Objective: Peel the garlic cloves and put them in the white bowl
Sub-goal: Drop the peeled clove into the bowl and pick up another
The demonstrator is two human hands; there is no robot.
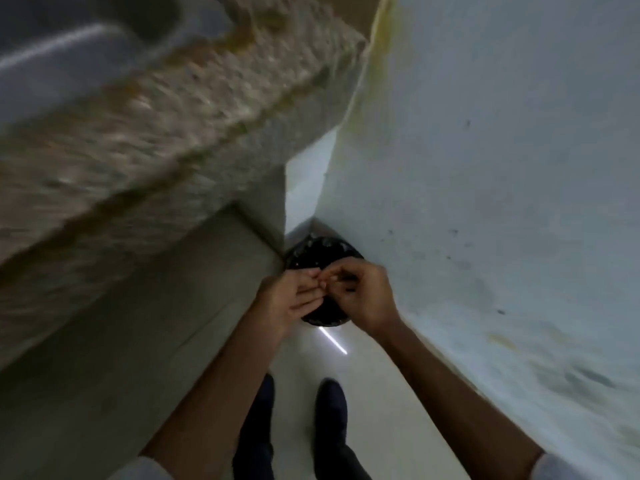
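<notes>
My two hands meet fingertip to fingertip above a black bin [313, 252] on the floor. My left hand [294, 294] lies palm up, thumb on top, and pinches a small pale piece, apparently a garlic clove [324, 280]. My right hand [362, 294] has its fingers curled and pinches the same piece from the right. The piece is tiny and blurred, so clove and skin cannot be told apart. The bin holds dark contents with pale flecks. The white bowl is not in view.
A speckled stone counter edge [166, 126] juts out at upper left, with a cabinet front [145, 323] below it. A white wall [485, 202] rises close on the right. My two dark shoes [329, 417] stand on the pale floor.
</notes>
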